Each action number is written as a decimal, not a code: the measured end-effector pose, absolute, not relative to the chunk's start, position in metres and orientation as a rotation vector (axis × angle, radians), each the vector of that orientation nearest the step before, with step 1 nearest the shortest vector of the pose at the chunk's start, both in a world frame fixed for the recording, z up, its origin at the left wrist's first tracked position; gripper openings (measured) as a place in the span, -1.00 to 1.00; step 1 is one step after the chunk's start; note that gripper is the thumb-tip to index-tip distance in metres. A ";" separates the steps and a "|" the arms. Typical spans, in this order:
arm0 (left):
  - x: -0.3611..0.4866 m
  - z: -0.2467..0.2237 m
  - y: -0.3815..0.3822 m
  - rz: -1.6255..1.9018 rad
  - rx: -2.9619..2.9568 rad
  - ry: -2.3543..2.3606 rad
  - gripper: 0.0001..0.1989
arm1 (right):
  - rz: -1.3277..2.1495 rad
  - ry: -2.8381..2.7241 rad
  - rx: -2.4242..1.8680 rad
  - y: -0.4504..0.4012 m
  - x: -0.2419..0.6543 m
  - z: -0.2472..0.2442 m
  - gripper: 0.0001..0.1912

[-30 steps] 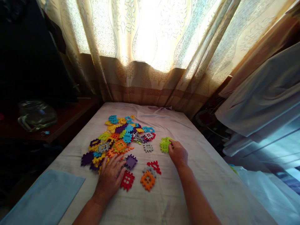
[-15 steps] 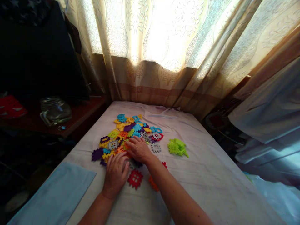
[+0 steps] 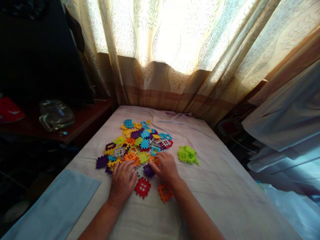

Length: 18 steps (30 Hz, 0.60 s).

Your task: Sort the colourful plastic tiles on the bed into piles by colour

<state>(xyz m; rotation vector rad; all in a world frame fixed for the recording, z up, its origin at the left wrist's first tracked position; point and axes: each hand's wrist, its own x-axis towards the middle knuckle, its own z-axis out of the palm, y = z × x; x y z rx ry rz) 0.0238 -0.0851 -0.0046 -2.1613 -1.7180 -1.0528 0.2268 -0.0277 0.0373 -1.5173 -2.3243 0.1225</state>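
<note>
A pile of colourful notched plastic building tiles lies on the bed. My right hand (image 3: 167, 166) is at the pile's right edge, its thumb and fingers closed on an orange tile (image 3: 153, 160). My left hand (image 3: 123, 180) rests palm down at the near left of the pile, fingers stretched out over its edge, beside another orange tile (image 3: 131, 157). Between the hands are a purple tile (image 3: 149, 170) and a partly covered grey tile (image 3: 140, 171). Nearer to me are a red window tile (image 3: 142, 187) and an orange window tile (image 3: 165, 193), close to my right wrist.
Light green tiles (image 3: 187, 155) form a separate group on the right. A folded light blue cloth (image 3: 57, 200) lies along the left edge of the bed. A glass jug (image 3: 57, 115) stands on a brown table (image 3: 87, 115) at left. Curtains (image 3: 165, 80) hang behind the bed.
My right hand has moved right from the middle of the pile with the orange tile, uncovering purple, grey and green tiles. My left hand has stayed nearly in place. The view has shifted slightly.
</note>
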 end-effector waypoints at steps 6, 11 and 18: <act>0.022 -0.005 -0.085 -1.043 -2.180 -1.712 -0.81 | 0.181 -2.445 -1.680 -0.021 0.204 0.052 -0.75; 0.022 -0.007 -0.085 -1.045 -2.197 -1.736 -0.80 | 0.174 -2.462 -1.784 -0.024 0.215 0.049 -0.71; 0.023 -0.007 -0.085 -1.059 -2.184 -1.712 -0.80 | 0.211 -2.434 -1.820 -0.006 0.230 0.054 -0.71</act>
